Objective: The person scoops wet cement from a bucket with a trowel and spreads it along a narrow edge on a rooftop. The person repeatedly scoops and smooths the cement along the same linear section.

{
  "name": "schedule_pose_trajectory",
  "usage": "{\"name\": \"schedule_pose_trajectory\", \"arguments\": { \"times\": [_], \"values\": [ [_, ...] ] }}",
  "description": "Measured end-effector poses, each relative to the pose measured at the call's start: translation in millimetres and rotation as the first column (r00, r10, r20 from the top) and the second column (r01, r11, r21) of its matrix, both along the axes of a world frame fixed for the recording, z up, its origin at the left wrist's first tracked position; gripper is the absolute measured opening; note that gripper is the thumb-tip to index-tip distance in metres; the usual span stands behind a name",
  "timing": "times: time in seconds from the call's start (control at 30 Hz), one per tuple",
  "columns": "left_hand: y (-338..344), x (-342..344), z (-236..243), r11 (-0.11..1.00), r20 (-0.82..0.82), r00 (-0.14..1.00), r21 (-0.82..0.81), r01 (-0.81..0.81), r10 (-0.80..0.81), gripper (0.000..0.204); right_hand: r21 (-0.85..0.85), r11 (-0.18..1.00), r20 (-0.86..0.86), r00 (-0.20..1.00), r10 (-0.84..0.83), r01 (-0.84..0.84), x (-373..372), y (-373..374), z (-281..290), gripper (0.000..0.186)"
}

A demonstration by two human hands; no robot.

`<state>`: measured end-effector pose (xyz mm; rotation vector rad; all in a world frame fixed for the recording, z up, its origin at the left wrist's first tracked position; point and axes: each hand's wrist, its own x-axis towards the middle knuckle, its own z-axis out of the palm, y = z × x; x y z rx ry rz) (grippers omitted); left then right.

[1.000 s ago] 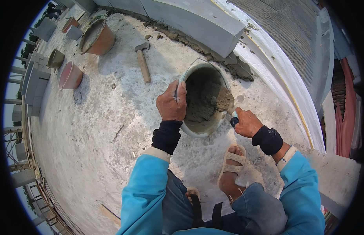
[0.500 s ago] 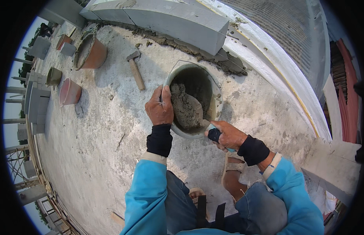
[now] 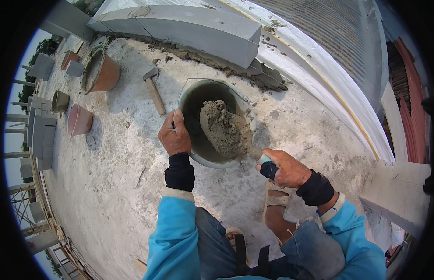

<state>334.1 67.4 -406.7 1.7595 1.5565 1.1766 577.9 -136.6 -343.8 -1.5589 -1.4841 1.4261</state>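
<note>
Starting far left: stack of grey blocks at the slab edge, w/ a small olive pot and a pinkish bucket just beside it. Further up, a bigger orange bucket w/ grey mix inside, plus a small grey block near it. Moving right, a hammer w/ wooden handle lies flat on the concrete slab, head pointing up-left, well apart from the hands.

Now the action: left hand is clamped on the near-left rim of the grey bucket, thumb and fingers curled over the edge, black cuff and blue sleeve behind it. Bucket sits tilted, mouth toward the camera, dark inside. A fat heap of mortar rides on the trowel blade, lifted across the bucket's mouth, tip pointing up-left, blade crossing the lower-right rim.

Right hand is wrapped tight round the trowel's blue-and-black handle, just outside the bucket, lower right. Below it, a sandalled foot on the slab, jeans-clad knees at the bottom edge.

Up top, long grey block wall w/ mortar squeezed along its base, just behind the bucket. Far right: white ledge, curved by the lens, then corrugated roofing beyond.
</note>
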Motion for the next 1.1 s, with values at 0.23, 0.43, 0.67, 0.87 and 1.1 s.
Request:
{"name": "schedule_pose_trajectory", "arguments": {
  "times": [0.23, 0.43, 0.67, 0.87, 1.1],
  "values": [
    [5.1, -7.7, -4.2, 0.997, 0.042, 0.997, -0.05, 0.065, -0.063, 0.04, -0.039, 0.998, -0.04, 0.998, -0.042, 0.04, 24.4, -37.7, -8.5, 0.038],
    [3.9, -5.6, -1.3, 0.992, 0.082, 0.992, -0.078, 0.102, -0.096, 0.043, -0.377, 0.889, -0.156, 0.929, -0.337, 0.259, 57.9, -60.8, -11.2, 0.042],
    [0.5, -0.4, 5.2, 0.993, 0.062, 0.995, -0.075, 0.088, -0.084, 0.043, -0.368, 0.774, -0.088, 0.809, -0.581, 0.515, 122.7, -58.9, -25.6, 0.037],
    [2.4, -4.5, 1.4, 0.993, 0.054, 0.995, -0.069, 0.092, -0.088, 0.043, -0.319, 0.699, -0.011, 0.734, -0.679, 0.641, 162.5, -45.9, -20.2, 0.043],
    [4.4, -3.0, -0.8, 0.994, 0.082, 0.993, -0.067, 0.086, -0.081, 0.041, 0.158, 0.871, 0.676, 0.591, -0.439, 0.466, 193.6, -10.9, -39.1, 0.029]
  ]
}}
